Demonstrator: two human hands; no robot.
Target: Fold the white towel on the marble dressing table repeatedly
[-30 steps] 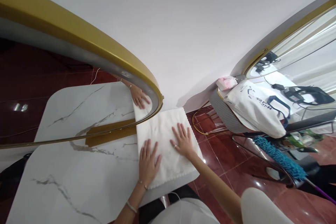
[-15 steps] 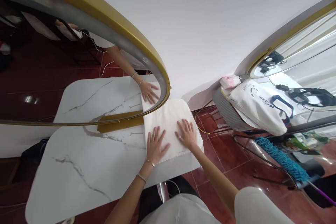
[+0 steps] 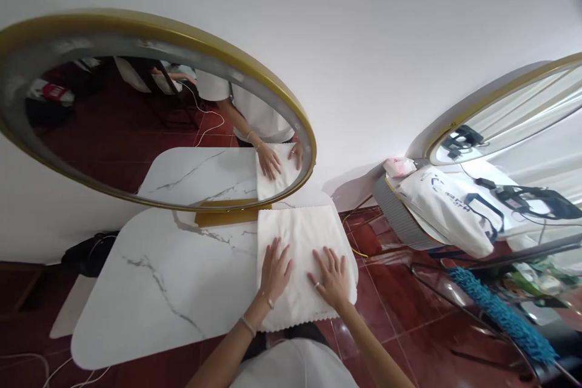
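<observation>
A white cloth with a scalloped edge lies over the right end of the marble-patterned table, its near edge hanging a little past the table's front. My left hand presses flat on the cloth's left part, fingers spread. On the right part rests my right hand, also flat with fingers apart and a ring on one finger. Neither hand grips anything. Small wrinkles show in the cloth between them.
An oval gold-framed mirror stands at the table's back, reflecting my arms. To the right, a second table holds a white bag, a pink tissue pack and a black strapped device. A blue fluffy duster lies lower right.
The cloth has slid toward me, its near edge now overhanging the table's front and its far edge off the back. Both hands stay flat on it. The view has tilted upward.
</observation>
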